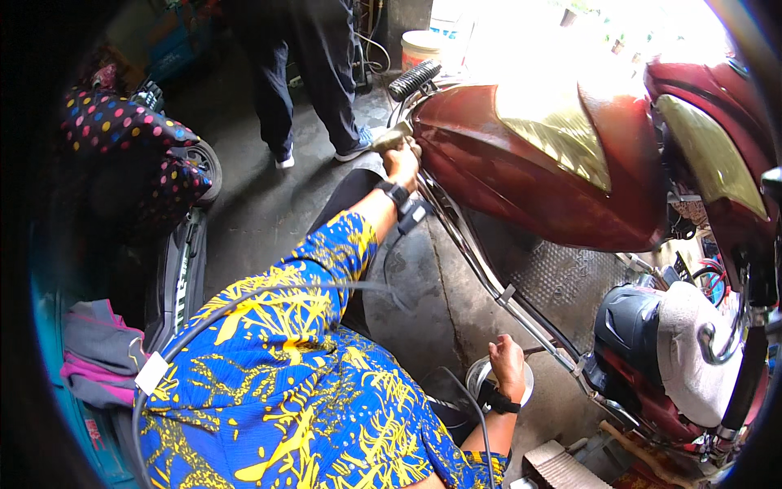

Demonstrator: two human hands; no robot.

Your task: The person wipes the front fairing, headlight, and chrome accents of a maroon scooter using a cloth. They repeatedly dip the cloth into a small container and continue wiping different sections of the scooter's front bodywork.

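My left hand reaches out, with a black band on its wrist, and grips a greyish-green cloth or sponge. That pad is at the end of a dark red scooter body panel, beside a chrome tube. Lower down, my right hand has its fingers curled, over or in front of a small white bucket. A thin brown rod shows beside that hand; whether it is held is unclear. The inside of the bucket is mostly hidden.
Another person's legs stand near my left hand. A scooter with a polka-dot cover is at left. A black cable crosses my shirt. Corrugated cardboard lies below the red scooter. A white tub stands by the bright doorway.
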